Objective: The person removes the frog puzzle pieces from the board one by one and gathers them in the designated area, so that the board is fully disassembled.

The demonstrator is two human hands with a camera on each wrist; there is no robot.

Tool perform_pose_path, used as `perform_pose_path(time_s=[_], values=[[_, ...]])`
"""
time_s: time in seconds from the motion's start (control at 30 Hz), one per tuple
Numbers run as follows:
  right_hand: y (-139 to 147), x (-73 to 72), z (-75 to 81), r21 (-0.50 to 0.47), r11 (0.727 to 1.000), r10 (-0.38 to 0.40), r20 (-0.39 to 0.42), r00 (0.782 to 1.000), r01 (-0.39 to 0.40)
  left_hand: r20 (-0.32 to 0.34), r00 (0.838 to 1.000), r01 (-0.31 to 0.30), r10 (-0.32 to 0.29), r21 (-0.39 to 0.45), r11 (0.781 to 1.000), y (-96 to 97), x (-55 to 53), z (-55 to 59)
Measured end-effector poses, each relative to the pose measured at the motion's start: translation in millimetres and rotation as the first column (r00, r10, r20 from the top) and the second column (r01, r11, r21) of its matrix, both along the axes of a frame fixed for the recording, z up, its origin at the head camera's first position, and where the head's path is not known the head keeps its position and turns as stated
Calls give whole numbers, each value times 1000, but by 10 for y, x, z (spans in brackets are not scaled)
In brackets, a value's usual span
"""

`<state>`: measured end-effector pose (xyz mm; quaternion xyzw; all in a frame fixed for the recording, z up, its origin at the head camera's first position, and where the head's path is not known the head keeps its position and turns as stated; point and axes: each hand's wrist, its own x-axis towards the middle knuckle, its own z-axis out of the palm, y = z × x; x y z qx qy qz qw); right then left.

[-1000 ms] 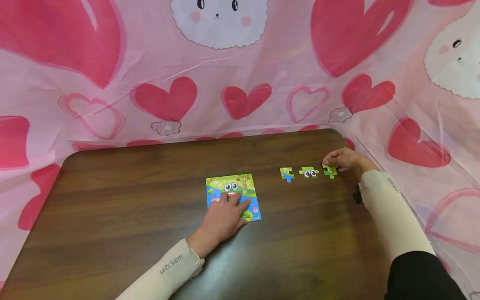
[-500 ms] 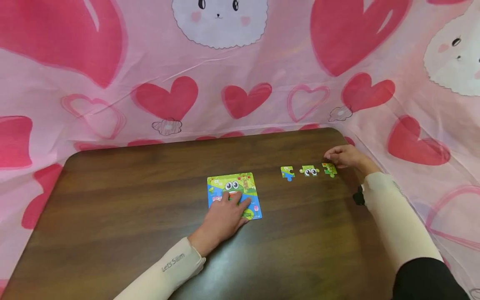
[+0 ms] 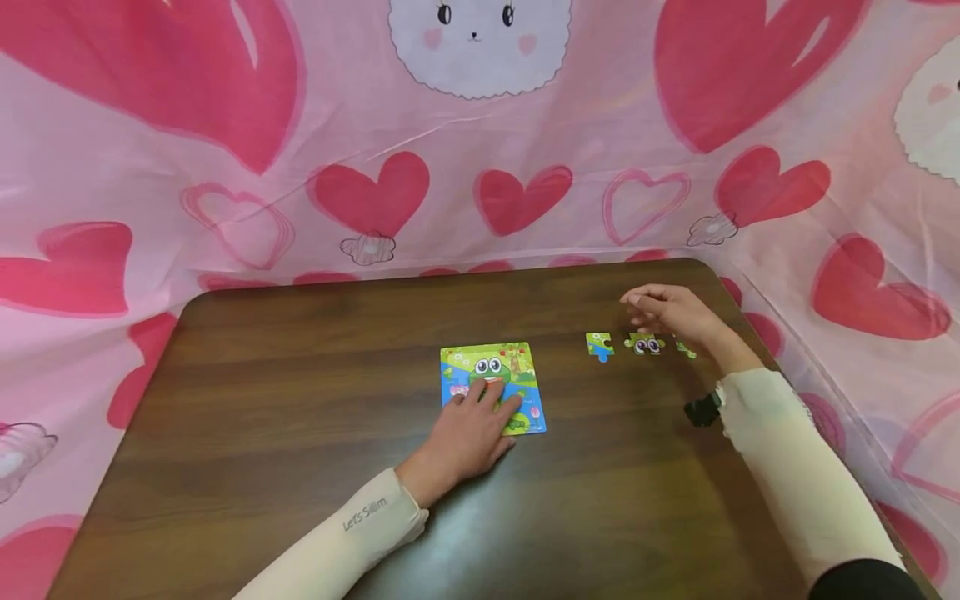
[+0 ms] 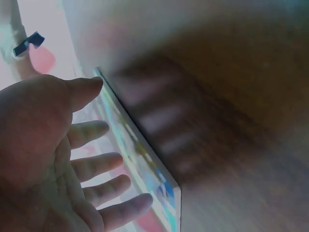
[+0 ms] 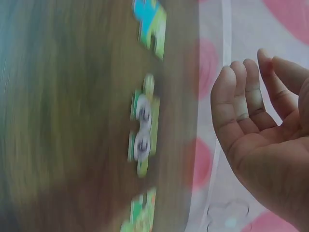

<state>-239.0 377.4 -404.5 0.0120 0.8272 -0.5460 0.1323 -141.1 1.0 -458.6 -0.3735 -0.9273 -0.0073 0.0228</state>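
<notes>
Right hand leftward, near puzzle pieces

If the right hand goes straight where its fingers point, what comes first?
The right hand seems to have a free way over the table in the head view; its height is unclear.

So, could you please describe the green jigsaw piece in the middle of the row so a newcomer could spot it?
On the dark brown table, look right of the square blue and green frog board. The green middle jigsaw piece lies between a green-and-blue piece and a green piece partly hidden by the right hand. Its two cartoon eyes appear on neither neighbour's visible part.
</notes>
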Motion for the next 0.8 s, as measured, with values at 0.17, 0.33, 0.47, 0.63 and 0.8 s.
perform_pose_path(time_s=[0.17,0.33,0.47,0.63,0.8], values=[[-297,-23,-7,-26,999,37,4,999,-37,19,1000,9,-8,-7,1000,-69,97,52],[-634,-101,3,-34,995,96,12,995,-95,26,1000,5,-4,-38,999,-115,238,75],[-918,-187,4,-71,989,129,16,992,-127,37,999,19,-16,-77,997,-76,339,61],[-1276,-248,5,-117,977,180,3,984,-178,34,999,16,-13,-112,994,12,395,11],[-1607,-284,-20,-144,961,240,8,971,-236,5,1000,-19,20,-133,991,27,394,-46]])
